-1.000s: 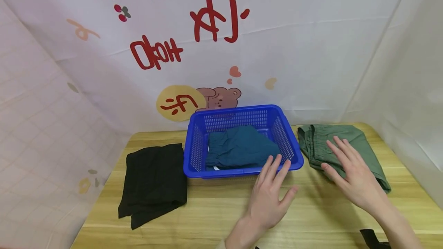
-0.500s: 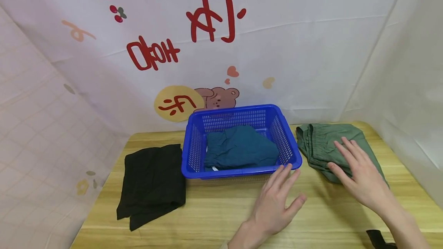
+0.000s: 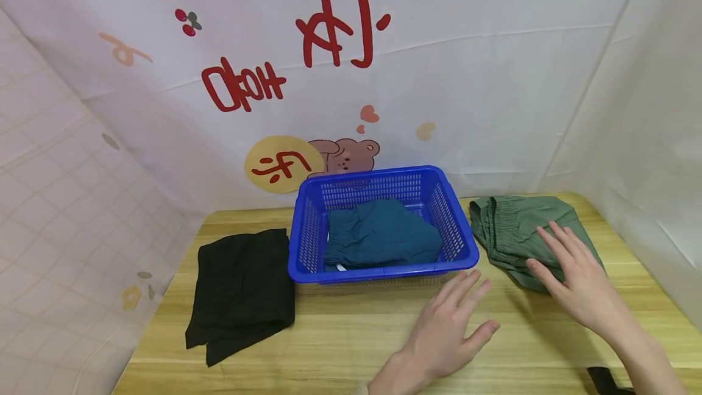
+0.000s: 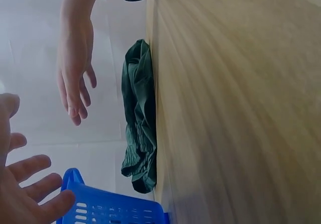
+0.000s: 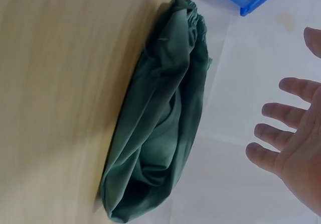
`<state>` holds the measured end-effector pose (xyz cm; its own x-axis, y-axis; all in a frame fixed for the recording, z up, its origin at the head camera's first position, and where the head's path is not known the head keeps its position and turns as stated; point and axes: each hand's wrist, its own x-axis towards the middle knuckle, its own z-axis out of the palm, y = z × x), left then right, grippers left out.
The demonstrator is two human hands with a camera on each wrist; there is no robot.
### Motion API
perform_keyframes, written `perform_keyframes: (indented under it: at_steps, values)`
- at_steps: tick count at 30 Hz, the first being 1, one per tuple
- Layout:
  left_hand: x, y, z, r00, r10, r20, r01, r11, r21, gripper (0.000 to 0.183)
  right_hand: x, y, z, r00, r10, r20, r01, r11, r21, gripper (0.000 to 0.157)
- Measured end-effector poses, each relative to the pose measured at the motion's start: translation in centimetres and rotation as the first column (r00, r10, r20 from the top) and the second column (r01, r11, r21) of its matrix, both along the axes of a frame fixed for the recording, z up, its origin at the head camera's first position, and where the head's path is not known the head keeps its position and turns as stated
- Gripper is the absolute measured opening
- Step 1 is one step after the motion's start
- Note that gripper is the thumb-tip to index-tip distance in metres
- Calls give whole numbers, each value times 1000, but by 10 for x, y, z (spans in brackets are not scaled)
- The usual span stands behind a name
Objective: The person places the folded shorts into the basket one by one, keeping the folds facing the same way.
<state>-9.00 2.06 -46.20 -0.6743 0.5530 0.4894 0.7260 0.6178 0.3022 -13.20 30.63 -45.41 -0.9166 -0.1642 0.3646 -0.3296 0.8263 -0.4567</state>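
Observation:
A blue plastic basket (image 3: 384, 272) stands at the back middle of the wooden table, holding a folded teal garment (image 3: 384, 233) with a gathered waistband. Just in front of the basket's right corner, my left hand (image 3: 444, 328) hovers with fingers extended and nothing in them. My right hand (image 3: 581, 279) is held in the air over the folded green garment (image 3: 526, 224), which has an elastic waistband. In the right wrist view a gap shows between the spread fingers and the green garment (image 5: 155, 118). To the basket's left lies a folded black garment (image 3: 241, 291).
A white printed cloth backdrop (image 3: 466, 66) rises behind the table (image 3: 329, 346) and along both sides. Near the front right, a black strap-like item (image 3: 603, 380) shows beside the right forearm.
Both hands have drifted right and toward the front; the left hand has moved off the basket's front rim. The garments and basket keep their places.

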Motion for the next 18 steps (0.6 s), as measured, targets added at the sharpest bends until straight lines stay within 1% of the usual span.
perform_keyframes:
  at_steps: [2,4,7,10,15,18]
  values:
    - [0,3,0,1000,-13,-5,13,999,-29,53,-1,3,-2,1000,0,8,0,1000,-4,70]
    - [0,5,0,1000,-22,21,23,998,-51,53,-2,6,-4,1000,-2,16,2,1000,-10,69]
    - [-2,10,2,995,-23,100,31,996,-81,54,-4,12,-6,1000,-8,26,8,1000,-15,68]
    - [-7,17,2,986,-8,169,27,994,-109,54,-5,19,-8,1000,-20,24,20,1000,-12,66]
    - [-19,32,1,963,39,265,1,988,-152,56,-9,34,-15,999,-31,39,31,999,23,67]
    - [-28,42,0,943,72,325,-22,988,-156,57,-15,43,-18,997,-30,68,28,999,34,68]
